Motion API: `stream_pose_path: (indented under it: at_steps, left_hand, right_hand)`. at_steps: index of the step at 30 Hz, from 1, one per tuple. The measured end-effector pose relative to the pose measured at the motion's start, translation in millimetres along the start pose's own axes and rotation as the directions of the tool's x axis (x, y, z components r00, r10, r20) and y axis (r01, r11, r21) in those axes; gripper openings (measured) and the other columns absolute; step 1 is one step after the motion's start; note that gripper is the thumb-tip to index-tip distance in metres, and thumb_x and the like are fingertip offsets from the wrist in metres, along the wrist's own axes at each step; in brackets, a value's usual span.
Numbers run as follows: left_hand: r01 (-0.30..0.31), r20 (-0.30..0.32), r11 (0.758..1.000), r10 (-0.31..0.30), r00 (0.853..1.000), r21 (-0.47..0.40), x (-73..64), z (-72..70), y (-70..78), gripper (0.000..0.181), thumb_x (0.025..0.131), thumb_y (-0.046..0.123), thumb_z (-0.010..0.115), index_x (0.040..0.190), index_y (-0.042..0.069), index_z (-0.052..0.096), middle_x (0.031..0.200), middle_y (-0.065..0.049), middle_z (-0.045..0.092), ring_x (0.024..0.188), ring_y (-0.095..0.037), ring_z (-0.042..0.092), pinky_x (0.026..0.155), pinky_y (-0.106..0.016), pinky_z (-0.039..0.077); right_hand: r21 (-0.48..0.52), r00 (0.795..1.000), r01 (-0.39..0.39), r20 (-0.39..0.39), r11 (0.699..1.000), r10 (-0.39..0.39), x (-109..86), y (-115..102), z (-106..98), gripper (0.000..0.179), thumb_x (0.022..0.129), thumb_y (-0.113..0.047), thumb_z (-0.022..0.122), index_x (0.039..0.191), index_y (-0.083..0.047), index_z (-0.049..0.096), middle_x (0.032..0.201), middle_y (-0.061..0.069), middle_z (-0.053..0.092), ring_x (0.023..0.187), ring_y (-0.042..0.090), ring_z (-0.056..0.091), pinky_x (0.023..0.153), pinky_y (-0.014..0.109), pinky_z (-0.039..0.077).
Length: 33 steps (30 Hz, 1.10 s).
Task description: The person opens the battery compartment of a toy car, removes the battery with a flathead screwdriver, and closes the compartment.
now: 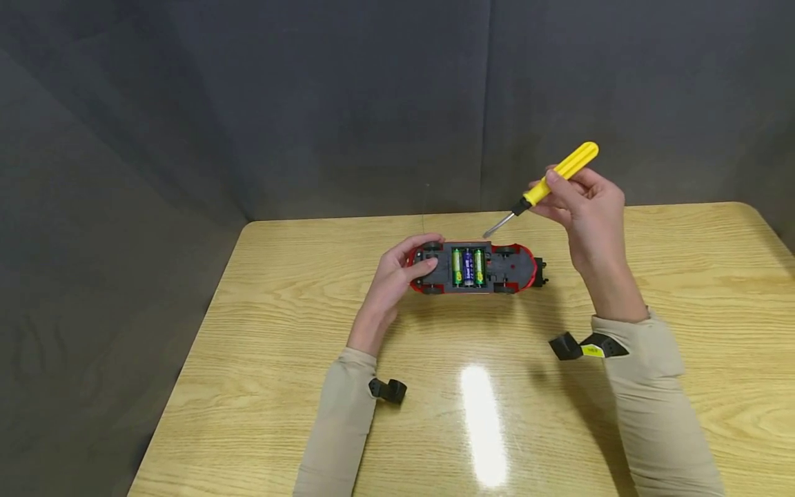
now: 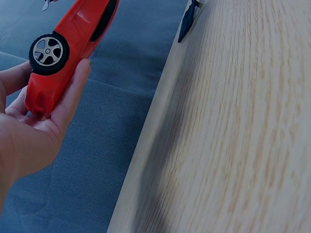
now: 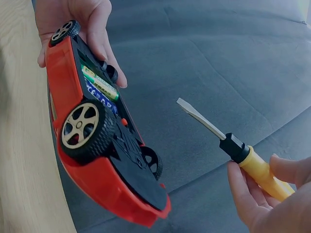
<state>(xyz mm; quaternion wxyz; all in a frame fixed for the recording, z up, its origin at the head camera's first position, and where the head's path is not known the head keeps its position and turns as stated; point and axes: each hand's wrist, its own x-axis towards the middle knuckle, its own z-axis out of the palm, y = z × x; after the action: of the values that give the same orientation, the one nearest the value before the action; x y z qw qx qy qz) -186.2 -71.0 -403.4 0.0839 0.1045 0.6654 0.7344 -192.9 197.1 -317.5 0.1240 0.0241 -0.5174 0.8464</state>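
My left hand (image 1: 393,275) grips one end of a red toy car (image 1: 520,268), its thumb pressed on the dark underside. The car is held above the table with its underside turned up. Three batteries (image 1: 468,268), two green and one blue, sit side by side in its uncovered compartment. In my right hand (image 1: 597,217) is a yellow-handled screwdriver (image 1: 568,166), pinched between thumb and fingers. Its flat metal tip (image 3: 187,107) points toward the car and stands apart from it in the right wrist view.
A small black plastic piece (image 1: 542,273) with prongs shows past the car's right end; the left wrist view has a dark piece (image 2: 187,22) by the table edge. The wooden table (image 1: 279,310) meets a dark cloth backdrop (image 1: 348,124) at its far side.
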Motion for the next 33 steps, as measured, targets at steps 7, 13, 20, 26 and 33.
stream_pose_path:
  at_steps: [7, 13, 20, 26, 33]
  left_hand:
    - [-0.006, 0.004, 1.000, 0.006, 1.000, 0.006, 0.7, -0.5, -1.5, 0.039, 0.099, 0.005, 0.065, 0.139, 0.004, 0.064, 0.140, -0.008, 0.060, 0.120, -0.020, 0.057, 0.093, -0.029, 0.050]
    - [-0.003, 0.001, 1.000, 0.003, 1.000, 0.007, 0.2, -1.3, -1.8, 0.039, 0.099, 0.004, 0.065, 0.139, 0.004, 0.064, 0.141, -0.008, 0.060, 0.121, -0.020, 0.057, 0.094, -0.029, 0.050]
    - [-0.014, 0.001, 1.000, 0.014, 1.000, -0.001, -0.5, -2.4, -1.9, 0.040, 0.100, 0.006, 0.065, 0.139, 0.004, 0.064, 0.141, -0.007, 0.060, 0.122, -0.020, 0.057, 0.096, -0.030, 0.049]
    - [-0.012, -0.006, 1.000, 0.012, 1.000, -0.006, -1.1, -3.3, -2.9, 0.040, 0.100, 0.006, 0.065, 0.139, 0.004, 0.064, 0.141, -0.007, 0.060, 0.121, -0.019, 0.058, 0.096, -0.029, 0.050]
    - [-0.003, -0.018, 1.000, 0.002, 1.000, -0.023, -1.6, -2.4, -3.0, 0.039, 0.100, 0.006, 0.065, 0.139, 0.004, 0.064, 0.141, -0.008, 0.060, 0.117, -0.019, 0.059, 0.092, -0.028, 0.052]
  right_hand:
    - [-0.038, 1.000, 0.003, -0.012, 0.999, -0.004, -0.8, -4, -5, 0.022, 0.092, -0.007, 0.079, 0.109, 0.003, 0.070, 0.096, 0.015, 0.077, 0.077, 0.019, 0.076, 0.073, 0.030, 0.061]
    - [-0.035, 1.000, 0.009, -0.010, 0.999, -0.010, -2.0, -6, -8, 0.020, 0.093, -0.005, 0.077, 0.109, 0.004, 0.070, 0.096, 0.015, 0.077, 0.077, 0.020, 0.076, 0.073, 0.029, 0.061]
    - [-0.026, 1.000, 0.008, -0.011, 1.000, -0.009, -2.8, -9, -9, 0.024, 0.091, -0.006, 0.079, 0.110, 0.005, 0.069, 0.096, 0.015, 0.077, 0.081, 0.021, 0.077, 0.072, 0.030, 0.061]
    - [-0.044, 1.000, 0.004, -0.018, 0.999, -0.005, -4.5, -11, -11, 0.022, 0.092, -0.004, 0.077, 0.110, 0.004, 0.068, 0.095, 0.014, 0.077, 0.081, 0.020, 0.077, 0.072, 0.029, 0.061]
    - [-0.044, 1.000, -0.018, -0.007, 0.999, 0.017, -6.7, -12, -11, 0.024, 0.090, -0.004, 0.079, 0.109, 0.005, 0.067, 0.093, 0.012, 0.077, 0.087, 0.021, 0.077, 0.072, 0.029, 0.061]
